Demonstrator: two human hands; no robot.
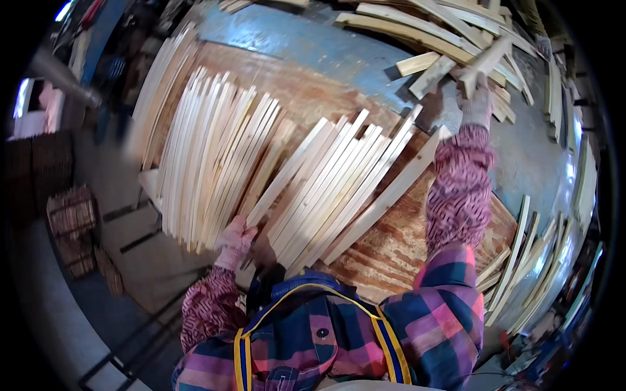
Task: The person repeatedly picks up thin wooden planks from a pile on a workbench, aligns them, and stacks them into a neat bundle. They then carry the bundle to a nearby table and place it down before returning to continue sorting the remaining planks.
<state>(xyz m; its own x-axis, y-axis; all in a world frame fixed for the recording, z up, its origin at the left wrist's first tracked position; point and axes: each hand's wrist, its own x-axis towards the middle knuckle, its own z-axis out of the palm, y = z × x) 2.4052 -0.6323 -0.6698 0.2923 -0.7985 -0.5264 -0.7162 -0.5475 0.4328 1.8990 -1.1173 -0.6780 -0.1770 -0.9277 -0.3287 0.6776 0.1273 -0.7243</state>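
Both my hands wear pale gloves. My left hand [235, 242] is closed at the near end of a pale wooden strip [290, 171], between two groups of strips lying side by side on a worn brown board [372, 264]. My right arm is stretched far out to the right. There my right hand [478, 104] is closed around the near end of another wooden piece [486, 64], at the edge of a loose pile. The fingers of this hand are partly hidden and slightly blurred. A single strip [394, 195] lies slanted just left of my right sleeve.
A close-packed row of strips [205, 156] covers the board's left part, with longer boards [166, 85] beyond its left edge. The loose wood pile [417, 29] lies on the blue tabletop [287, 36]. More strips [528, 260] lie at right. Bundled wood [72, 212] stands on the floor at left.
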